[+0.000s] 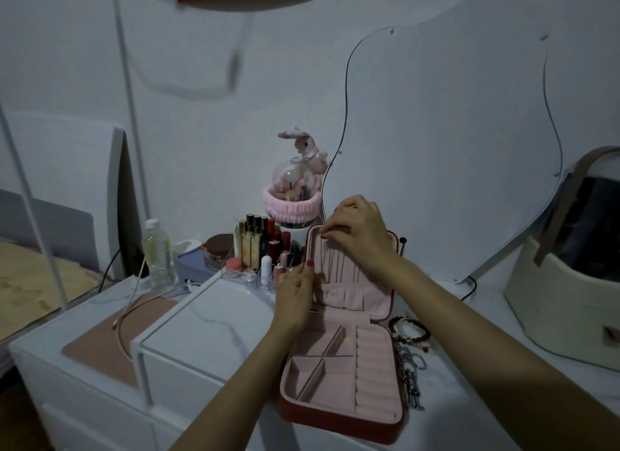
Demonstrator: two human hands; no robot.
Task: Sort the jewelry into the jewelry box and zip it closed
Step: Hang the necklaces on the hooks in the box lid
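Observation:
A red jewelry box (339, 420) with pink lining lies open on the white table, its lid (375, 303) standing upright. My left hand (295, 293) grips the lid's left edge, thumb on the rim. My right hand (355, 236) is at the top of the lid's inside, fingers curled and pinching something thin there; several thin chains (330, 266) hang down the lining below it. The base's divided compartments and ring rolls (374, 370) look bare. Beaded bracelets (411, 331) and silver chain pieces (411, 373) lie on the table right of the box.
A clear organizer with lipsticks and bottles (258, 252) stands behind the box on the left, with a glass dome with a pink plush (295, 189) behind. A wavy mirror (453, 142) leans at the back. A cream case (567, 283) sits right. A plastic bottle (157, 252) stands left.

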